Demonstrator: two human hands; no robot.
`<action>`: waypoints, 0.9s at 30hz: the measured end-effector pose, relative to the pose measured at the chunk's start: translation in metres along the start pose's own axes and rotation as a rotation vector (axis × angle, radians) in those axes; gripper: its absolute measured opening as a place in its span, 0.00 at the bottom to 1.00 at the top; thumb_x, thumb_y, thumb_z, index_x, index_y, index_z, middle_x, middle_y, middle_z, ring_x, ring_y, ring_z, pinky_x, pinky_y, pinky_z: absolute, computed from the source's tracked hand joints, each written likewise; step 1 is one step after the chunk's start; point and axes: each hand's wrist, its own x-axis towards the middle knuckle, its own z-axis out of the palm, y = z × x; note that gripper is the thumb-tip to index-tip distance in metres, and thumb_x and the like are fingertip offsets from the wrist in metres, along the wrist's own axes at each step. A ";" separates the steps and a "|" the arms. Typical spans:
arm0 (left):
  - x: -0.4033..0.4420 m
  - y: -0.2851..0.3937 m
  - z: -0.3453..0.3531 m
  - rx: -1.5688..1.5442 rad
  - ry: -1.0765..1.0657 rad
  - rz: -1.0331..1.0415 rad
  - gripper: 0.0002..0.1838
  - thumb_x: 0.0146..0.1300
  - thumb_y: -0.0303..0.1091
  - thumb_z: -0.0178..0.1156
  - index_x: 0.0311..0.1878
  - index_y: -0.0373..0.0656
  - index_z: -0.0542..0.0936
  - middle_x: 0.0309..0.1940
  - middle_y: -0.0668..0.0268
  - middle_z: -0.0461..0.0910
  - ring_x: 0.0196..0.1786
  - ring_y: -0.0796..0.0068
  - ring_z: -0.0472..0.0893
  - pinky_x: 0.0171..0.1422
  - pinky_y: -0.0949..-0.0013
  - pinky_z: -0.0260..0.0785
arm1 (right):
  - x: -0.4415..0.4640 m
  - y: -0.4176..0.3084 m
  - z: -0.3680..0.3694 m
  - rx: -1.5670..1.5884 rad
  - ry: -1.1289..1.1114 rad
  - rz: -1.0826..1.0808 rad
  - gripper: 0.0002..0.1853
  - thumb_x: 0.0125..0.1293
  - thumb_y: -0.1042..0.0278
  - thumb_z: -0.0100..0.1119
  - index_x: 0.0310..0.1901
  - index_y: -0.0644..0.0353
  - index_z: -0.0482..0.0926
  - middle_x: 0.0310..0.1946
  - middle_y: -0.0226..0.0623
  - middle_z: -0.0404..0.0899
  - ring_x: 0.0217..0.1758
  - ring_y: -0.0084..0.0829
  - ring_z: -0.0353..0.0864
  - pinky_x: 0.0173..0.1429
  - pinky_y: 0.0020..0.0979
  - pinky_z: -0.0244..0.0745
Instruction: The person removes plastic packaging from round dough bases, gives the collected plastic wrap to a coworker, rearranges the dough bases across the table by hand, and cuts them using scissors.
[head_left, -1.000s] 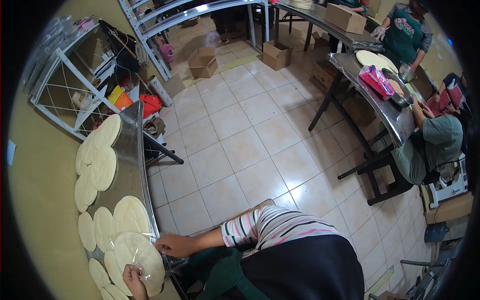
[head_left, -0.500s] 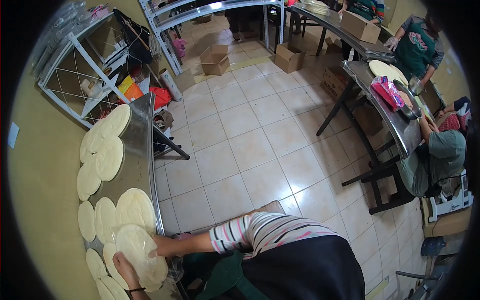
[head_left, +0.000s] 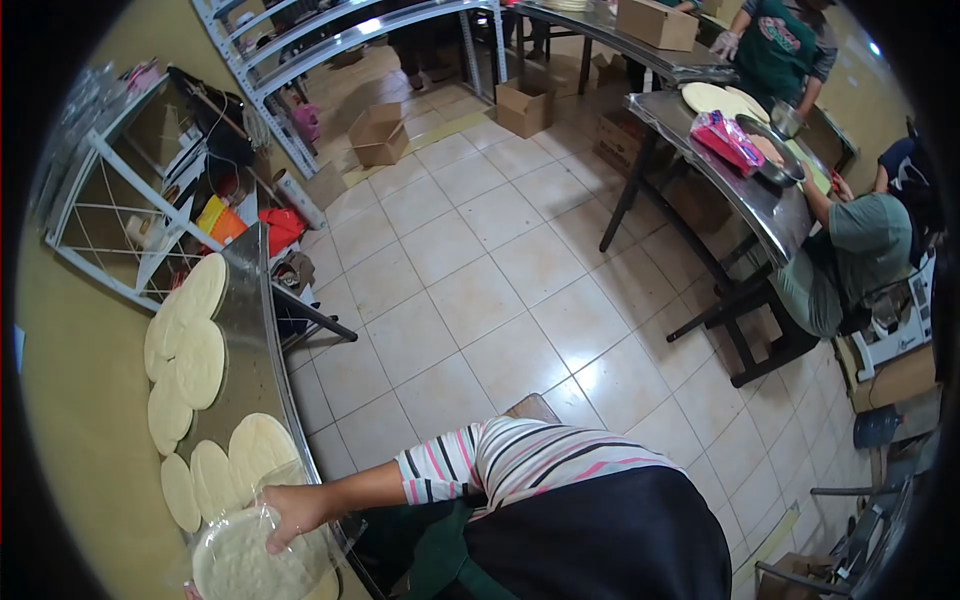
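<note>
A clear plastic bag with a round flat dough disc inside lies at the lower left, over the table. My right hand, at the end of a striped sleeve, grips the bag's upper edge, thumb on top of the plastic. Of my left hand only a bit of finger shows at the bag's lower left edge; the rest is hidden or out of frame. Just beyond the bag, several pale dough discs lie overlapping on the metal table. More discs form a cluster farther along it.
A white rack with bags and tools stands at the table's far end. Cardboard boxes sit on the tiled floor. At right, two people work around another metal table holding discs, a pink packet and a bowl.
The view has swung, so the surroundings shift. My hands and the bagged disc sit lower in view; my right hand now lies over the bag's top, and my left hand has mostly left the frame.
</note>
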 end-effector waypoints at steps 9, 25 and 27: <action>-0.079 0.045 -0.034 0.571 0.723 0.264 0.28 0.69 0.46 0.42 0.64 0.35 0.60 0.66 0.57 0.55 0.67 0.66 0.58 0.70 0.66 0.50 | -0.020 0.005 0.026 0.488 0.104 0.477 0.23 0.55 0.74 0.64 0.52 0.65 0.70 0.41 0.38 0.78 0.46 0.28 0.77 0.50 0.30 0.74; -0.392 0.011 -0.083 0.485 1.596 -0.374 0.16 0.62 0.47 0.53 0.27 0.45 0.71 0.16 0.71 0.69 0.17 0.78 0.66 0.21 0.74 0.58 | 0.067 -0.012 0.022 -0.096 0.015 0.057 0.23 0.56 0.78 0.59 0.54 0.73 0.67 0.49 0.46 0.74 0.49 0.33 0.75 0.55 0.30 0.69; -0.398 -0.035 -0.090 1.140 1.595 -0.574 0.15 0.61 0.46 0.53 0.29 0.42 0.71 0.19 0.61 0.75 0.23 0.62 0.74 0.28 0.62 0.66 | 0.093 -0.008 0.060 -0.254 -0.007 -0.159 0.18 0.57 0.82 0.56 0.51 0.73 0.71 0.47 0.46 0.75 0.49 0.30 0.75 0.55 0.28 0.68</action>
